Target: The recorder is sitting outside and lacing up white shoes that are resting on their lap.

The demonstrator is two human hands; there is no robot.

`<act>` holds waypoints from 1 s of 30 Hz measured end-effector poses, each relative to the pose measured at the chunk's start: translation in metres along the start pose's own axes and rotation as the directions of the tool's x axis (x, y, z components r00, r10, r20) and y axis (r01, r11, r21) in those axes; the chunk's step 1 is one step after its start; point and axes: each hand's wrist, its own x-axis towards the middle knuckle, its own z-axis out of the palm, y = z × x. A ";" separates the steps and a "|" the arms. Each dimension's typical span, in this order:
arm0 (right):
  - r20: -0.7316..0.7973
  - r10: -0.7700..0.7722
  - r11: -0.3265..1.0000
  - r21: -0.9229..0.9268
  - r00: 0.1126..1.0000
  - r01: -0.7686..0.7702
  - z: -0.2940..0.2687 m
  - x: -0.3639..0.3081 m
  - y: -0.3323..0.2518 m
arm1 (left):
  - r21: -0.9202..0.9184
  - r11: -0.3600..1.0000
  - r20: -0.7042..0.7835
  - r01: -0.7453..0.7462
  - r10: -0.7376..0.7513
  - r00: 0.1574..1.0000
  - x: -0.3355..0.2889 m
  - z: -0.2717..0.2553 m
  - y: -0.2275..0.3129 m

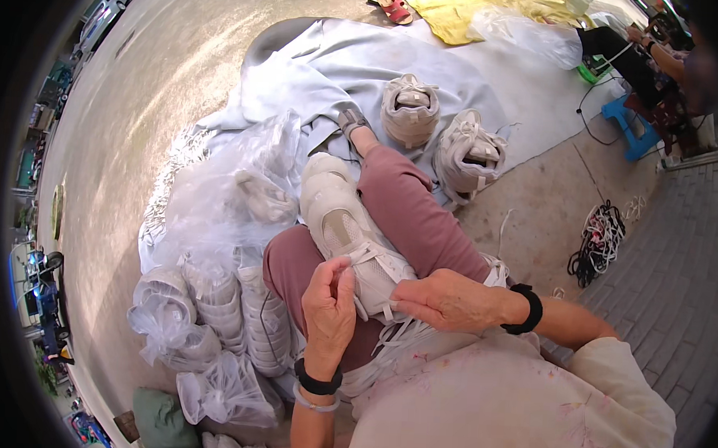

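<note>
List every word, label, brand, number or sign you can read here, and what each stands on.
Readable text: none.
Pale shoe on the lap: no lettering can be made out.
Shirt: pink plant-like print, no words.
Car at upper left: too small and blurred to read.

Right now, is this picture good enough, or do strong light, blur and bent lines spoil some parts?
In the head view, sunlight streaks the ground at upper left; in the head view, the paving curves near the rim and the corners go black; in the head view, the other person is partly blurred, while the left hand and right hand look fairly clear.
</note>
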 end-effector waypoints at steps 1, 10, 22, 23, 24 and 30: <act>-0.001 -0.002 1.000 0.000 1.000 0.002 0.008 0.001 -0.003 | 0.003 1.000 0.036 -0.016 0.016 0.999 0.000 0.001 -0.001; 0.104 -0.248 0.930 -0.255 0.963 0.267 0.050 0.011 -0.033 | -0.077 0.983 0.170 0.167 -0.152 0.974 -0.006 -0.010 0.011; -0.058 -0.369 0.921 -0.160 0.928 0.356 0.029 -0.005 -0.025 | -0.355 0.864 0.342 0.357 -0.235 0.910 -0.037 -0.024 0.030; -0.053 -0.371 0.919 -0.164 0.927 0.359 0.020 -0.007 -0.019 | -0.413 0.857 0.345 0.307 -0.165 0.924 -0.039 -0.024 0.033; -0.106 -0.197 0.980 -0.043 0.975 0.194 0.014 -0.009 -0.009 | -0.414 0.858 0.344 0.304 -0.162 0.925 -0.041 -0.021 0.037; 0.121 0.340 0.618 0.719 0.933 -0.319 0.023 0.015 0.008 | -0.346 0.897 0.613 0.275 -0.006 0.790 -0.055 0.020 0.059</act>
